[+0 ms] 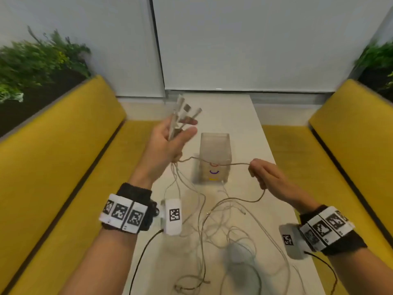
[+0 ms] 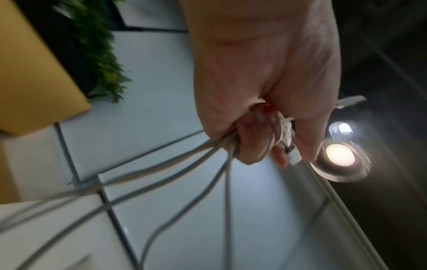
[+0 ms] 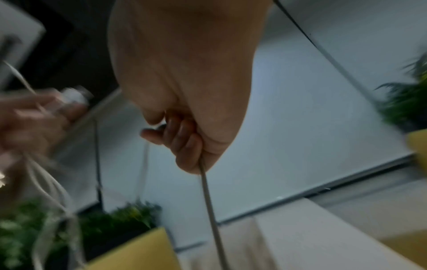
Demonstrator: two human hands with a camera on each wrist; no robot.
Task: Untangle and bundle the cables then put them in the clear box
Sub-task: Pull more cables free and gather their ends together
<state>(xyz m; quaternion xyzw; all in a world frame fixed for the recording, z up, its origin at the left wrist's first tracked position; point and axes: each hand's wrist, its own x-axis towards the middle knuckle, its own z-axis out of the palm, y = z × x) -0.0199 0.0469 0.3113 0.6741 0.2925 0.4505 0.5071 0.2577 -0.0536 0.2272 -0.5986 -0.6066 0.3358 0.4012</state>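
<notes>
The two forearms with black wristbands carrying white tag-marked camera blocks (image 1: 173, 216) fill the 6 o'clock edge of the head view. Beyond them runs the long white table (image 1: 261, 150), flanked by yellow upholstered benches (image 1: 53, 167) at 9 and 3 o'clock. The loose tangle of thin white cables (image 1: 225, 228) sprawls over the table's near end. At 12 o'clock of that tangle stands the clear plastic box (image 1: 214, 158), upright and seemingly empty.

The left hand (image 1: 168, 143), raised at 11 o'clock of the box, has its fingers curled round several cables, their white plug ends (image 1: 185, 111) fanning above its fingers. The right hand (image 1: 268, 177), at 3 o'clock of the box, pinches one strand (image 1: 229, 164) stretched between both hands.

That taut strand crosses right at the box's front. Pulling harder could drag or topple the box, or cinch the tangle below into knots. The fanned plugs look loosely held and might slip free.
</notes>
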